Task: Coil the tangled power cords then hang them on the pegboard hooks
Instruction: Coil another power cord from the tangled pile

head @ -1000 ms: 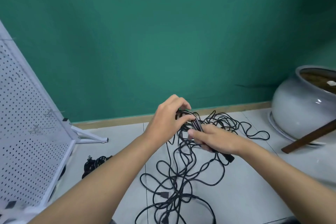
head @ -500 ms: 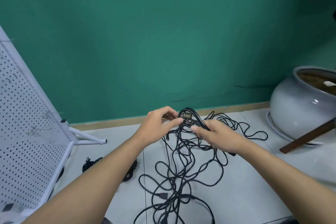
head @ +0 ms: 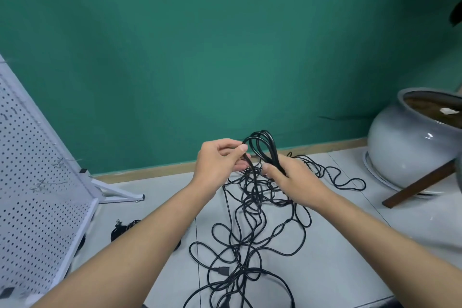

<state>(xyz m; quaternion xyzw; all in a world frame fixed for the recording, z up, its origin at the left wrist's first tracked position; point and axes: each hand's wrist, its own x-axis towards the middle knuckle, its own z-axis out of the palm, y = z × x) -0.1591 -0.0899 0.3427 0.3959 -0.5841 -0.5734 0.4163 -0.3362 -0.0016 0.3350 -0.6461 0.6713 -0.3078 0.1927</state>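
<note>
Pinching one strand of the tangled black power cords [head: 250, 199] between thumb and forefinger, the left hand [head: 220, 161] faces the right hand [head: 293, 179], whose curled fingers [head: 270, 167] clasp several upright loops [head: 275, 150]. Remaining tangle sprawls on the pale tiled floor [head: 337, 270], near the leaning white perforated pegboard [head: 30, 195].

Black power cords [head: 250, 232], thin and tangled, sprawl on the pale floor in loose overlapping loops. One plug [head: 222, 270] shows near the bottom of the heap. Several loops are gathered into a small upright coil [head: 262, 147] raised above the tangle. The left hand [head: 220, 160] pinches its left strand, and the right hand [head: 292, 177] grips its base. White pegboard [head: 30, 182] leans at far left on a stand, with wire hooks [head: 58, 162] sticking out. A second dark cord bundle [head: 120, 229] lies near its foot, partly hidden by the forearm.
</note>
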